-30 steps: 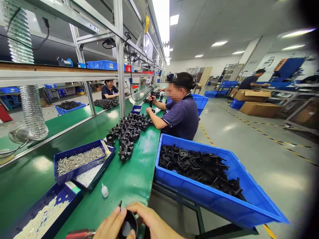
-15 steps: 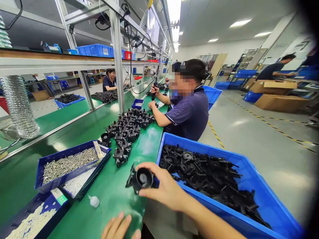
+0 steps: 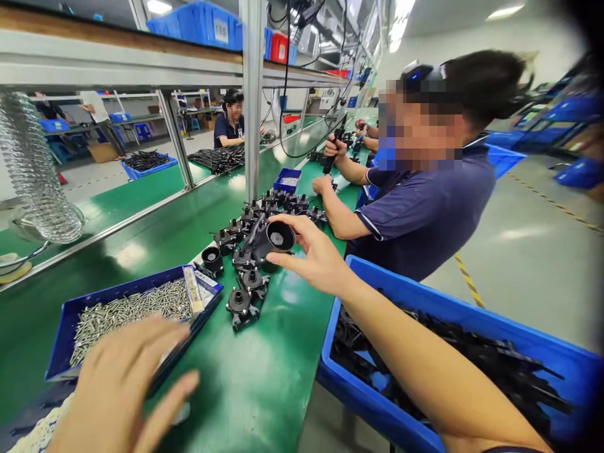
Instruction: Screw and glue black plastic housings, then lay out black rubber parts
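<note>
Fingers of the left hand [image 3: 123, 384] spread loose above the screw tray [image 3: 66, 340], gripping nothing. Farther out, the right hand [image 3: 314, 255] pinches a black housing [image 3: 274, 239] over the crowded pile of parts [image 3: 264, 217]; a clumsy set-down could topple neighbours.

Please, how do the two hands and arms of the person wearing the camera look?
Both are bare. The left hand wears no glove or ring. The right hand is also ungloved; its forearm is uncovered, with no watch visible, and a dark sleeve edge shows at the bottom.
</note>
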The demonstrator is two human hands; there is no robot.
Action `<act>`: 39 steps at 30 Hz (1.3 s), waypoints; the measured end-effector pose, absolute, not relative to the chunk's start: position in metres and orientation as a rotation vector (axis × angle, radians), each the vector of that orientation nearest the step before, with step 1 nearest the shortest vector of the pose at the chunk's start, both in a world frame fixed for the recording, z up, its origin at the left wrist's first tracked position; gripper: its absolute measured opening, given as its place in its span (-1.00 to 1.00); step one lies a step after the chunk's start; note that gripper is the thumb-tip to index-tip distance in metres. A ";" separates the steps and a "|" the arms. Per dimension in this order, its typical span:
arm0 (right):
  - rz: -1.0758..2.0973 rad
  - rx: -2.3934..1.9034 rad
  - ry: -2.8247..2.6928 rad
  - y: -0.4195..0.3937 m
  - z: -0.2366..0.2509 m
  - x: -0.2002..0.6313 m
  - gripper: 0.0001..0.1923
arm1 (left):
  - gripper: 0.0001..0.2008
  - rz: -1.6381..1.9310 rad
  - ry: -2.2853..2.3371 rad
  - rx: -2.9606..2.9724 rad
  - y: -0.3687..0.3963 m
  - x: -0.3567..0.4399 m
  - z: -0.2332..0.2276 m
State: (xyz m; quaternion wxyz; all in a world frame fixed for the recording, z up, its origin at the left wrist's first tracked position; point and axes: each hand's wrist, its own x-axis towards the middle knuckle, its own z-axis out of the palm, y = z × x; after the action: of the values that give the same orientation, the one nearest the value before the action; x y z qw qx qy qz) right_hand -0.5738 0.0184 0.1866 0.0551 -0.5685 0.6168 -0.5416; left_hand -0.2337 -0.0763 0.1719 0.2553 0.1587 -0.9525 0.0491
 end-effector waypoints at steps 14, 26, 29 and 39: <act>-1.526 -1.592 2.000 0.041 0.154 -0.592 -0.39 | -0.38 0.101 -3.234 0.879 -0.226 -0.428 0.171; -1.557 -1.534 1.921 0.040 0.136 -0.604 -0.42 | -0.47 -0.050 -3.244 0.779 -0.208 -0.433 0.164; -1.556 -1.521 1.909 0.041 0.136 -0.604 -0.42 | -0.49 -0.044 -3.247 0.764 -0.202 -0.435 0.164; -1.527 -1.526 1.951 0.042 0.135 -0.606 -0.41 | -0.44 -0.138 -3.242 0.819 -0.202 -0.425 0.166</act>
State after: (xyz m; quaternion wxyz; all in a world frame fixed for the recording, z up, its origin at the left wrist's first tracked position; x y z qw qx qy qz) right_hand -0.6064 0.0423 0.1352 0.1159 -0.5209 0.6660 -0.5212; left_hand -0.4247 -0.2021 0.1662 -0.1026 0.2434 -0.9636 -0.0411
